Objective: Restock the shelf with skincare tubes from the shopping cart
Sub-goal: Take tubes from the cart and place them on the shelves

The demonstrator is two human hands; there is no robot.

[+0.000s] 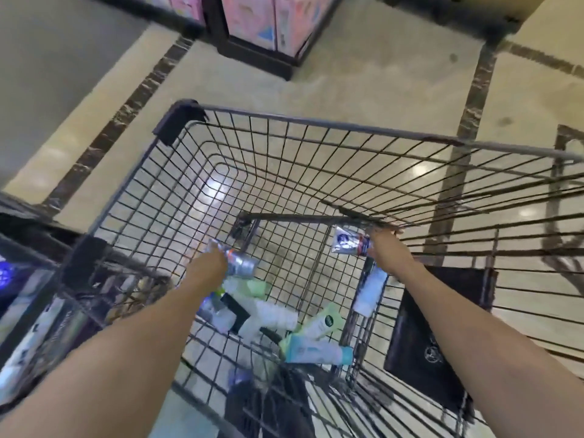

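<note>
Reaching into the cart [316, 124], our left hand [210, 263] grips 1 silvery tube [240, 263] and our right hand [384, 243] another tube [349, 245]. Remaining tubes [284, 320] lie heaped on the cart's near floor. We judge them light, soft and slick; hold mid-body.

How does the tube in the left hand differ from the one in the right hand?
The left hand holds a silvery tube with an orange band; the right hand holds a white tube with a blue round logo. The silvery tube sits lower in the cart. Both are lifted above the pile.
</note>
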